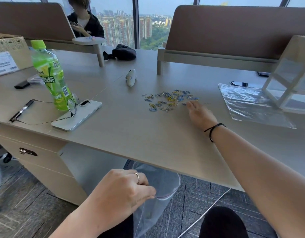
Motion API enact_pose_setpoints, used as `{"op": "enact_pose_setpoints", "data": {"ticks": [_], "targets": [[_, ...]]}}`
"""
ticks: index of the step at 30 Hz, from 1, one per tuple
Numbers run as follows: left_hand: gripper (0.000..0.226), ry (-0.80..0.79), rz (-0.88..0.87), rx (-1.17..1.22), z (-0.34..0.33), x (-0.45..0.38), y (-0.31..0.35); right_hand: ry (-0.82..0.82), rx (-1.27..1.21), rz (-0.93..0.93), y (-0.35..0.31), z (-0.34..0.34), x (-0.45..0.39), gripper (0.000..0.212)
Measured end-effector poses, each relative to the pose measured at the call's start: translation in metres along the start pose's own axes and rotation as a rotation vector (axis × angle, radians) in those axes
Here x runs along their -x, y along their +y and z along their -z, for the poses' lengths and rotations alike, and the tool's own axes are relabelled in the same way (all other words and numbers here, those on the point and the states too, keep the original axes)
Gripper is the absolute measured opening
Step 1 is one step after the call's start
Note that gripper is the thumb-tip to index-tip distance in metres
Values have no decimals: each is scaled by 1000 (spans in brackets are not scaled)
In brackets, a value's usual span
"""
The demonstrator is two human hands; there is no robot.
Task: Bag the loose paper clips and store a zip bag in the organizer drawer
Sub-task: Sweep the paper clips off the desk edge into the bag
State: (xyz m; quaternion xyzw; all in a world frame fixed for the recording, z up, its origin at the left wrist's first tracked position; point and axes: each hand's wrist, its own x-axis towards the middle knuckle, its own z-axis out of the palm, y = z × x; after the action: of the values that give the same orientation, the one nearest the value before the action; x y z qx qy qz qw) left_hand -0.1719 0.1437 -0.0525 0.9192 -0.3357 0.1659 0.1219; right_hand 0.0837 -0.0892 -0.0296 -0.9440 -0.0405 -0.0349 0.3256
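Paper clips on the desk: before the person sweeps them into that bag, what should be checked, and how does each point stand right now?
1. Bag mouth open: ok, left hand pinches its rim.
2. Bag under desk edge: ok, partly tucked below it.
3. Right hand at the clips: ok, at the pile's right side.
4. Sweep path clear: ok, bare desk.
5. Clips already bagged: cannot tell.
6. Organizer drawer open: cannot tell.

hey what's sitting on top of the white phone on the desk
A pair of glasses rests on the white phone, one lens leaning against the green tea bottle. The phone's face is down, so its screen is hidden.
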Motion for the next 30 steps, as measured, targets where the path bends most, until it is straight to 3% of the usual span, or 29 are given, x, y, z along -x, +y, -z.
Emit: {"op": "enact_pose_setpoints", "data": {"ticks": [6, 11, 15, 22, 30], "targets": [[7, -16, -1, 1, -2, -2, -3, -147, 289, 56, -1, -11, -21, 69], [11, -48, 8, -11, -3, -1, -4, -171, 360, 56, -11, -19, -28, 76], [5, -45, 8, -4, -2, 1, -5, -227, 408, 191, -30, -33, -23, 80], [9, -34, 17, -20, -2, 3, -6, -313, 373, 408, -51, -43, 9, 64], [5, -46, 38, -17, -7, 4, -9, -274, 33, 585, -39, -31, 81, 30]]}}
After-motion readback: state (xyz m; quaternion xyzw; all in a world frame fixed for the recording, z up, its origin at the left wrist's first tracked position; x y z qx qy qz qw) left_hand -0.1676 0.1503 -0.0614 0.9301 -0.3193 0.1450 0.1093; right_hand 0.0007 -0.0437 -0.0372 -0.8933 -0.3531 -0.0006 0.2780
